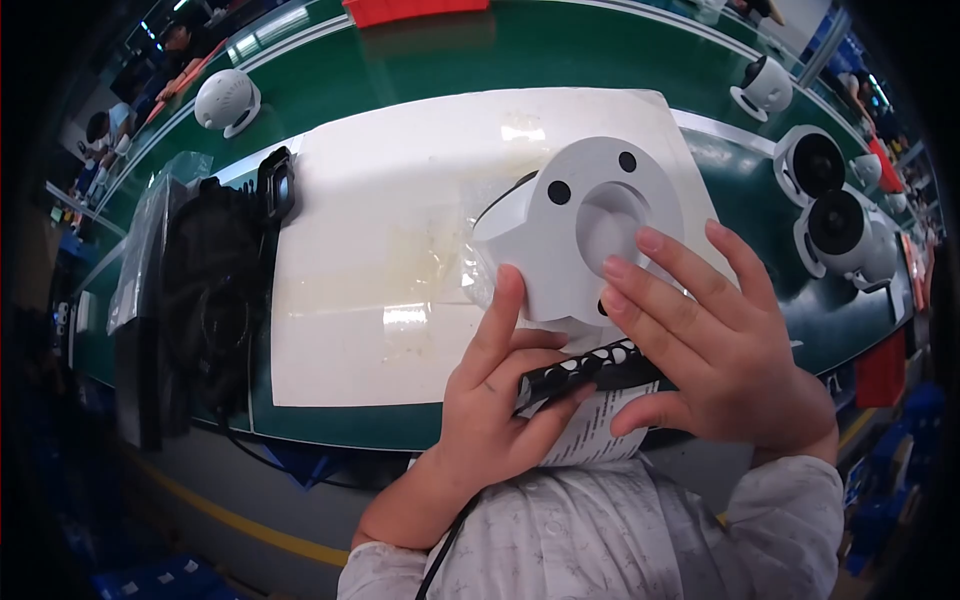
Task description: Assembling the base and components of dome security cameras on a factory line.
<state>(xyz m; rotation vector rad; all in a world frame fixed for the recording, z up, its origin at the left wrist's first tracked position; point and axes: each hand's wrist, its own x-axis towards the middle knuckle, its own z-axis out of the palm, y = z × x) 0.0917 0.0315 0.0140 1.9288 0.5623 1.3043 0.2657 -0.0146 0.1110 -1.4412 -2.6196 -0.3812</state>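
Observation:
A white rounded device (pixel 540 235) lies with its base toward me, showing a round recess (pixel 600 235) and black round pads (pixel 559 192) near the rim. My left hand (pixel 490 400) grips a black sheet with white round holes (pixel 580 374) between thumb and fingers, while its index finger rests against the device's near left side. My right hand (pixel 710 345) is spread over the base's right part. One of its fingertips touches a black pad at the near edge; others lie by the recess. A printed paper (pixel 597 425) hangs below the sheet.
A white board (pixel 350 330) covers the green table's middle. Black bags and cables (pixel 210 290) lie left. Similar white devices stand at the far left (pixel 226 100), far right (pixel 764 88) and right (pixel 850 230). A red bin (pixel 415 10) is at the back; people are beyond.

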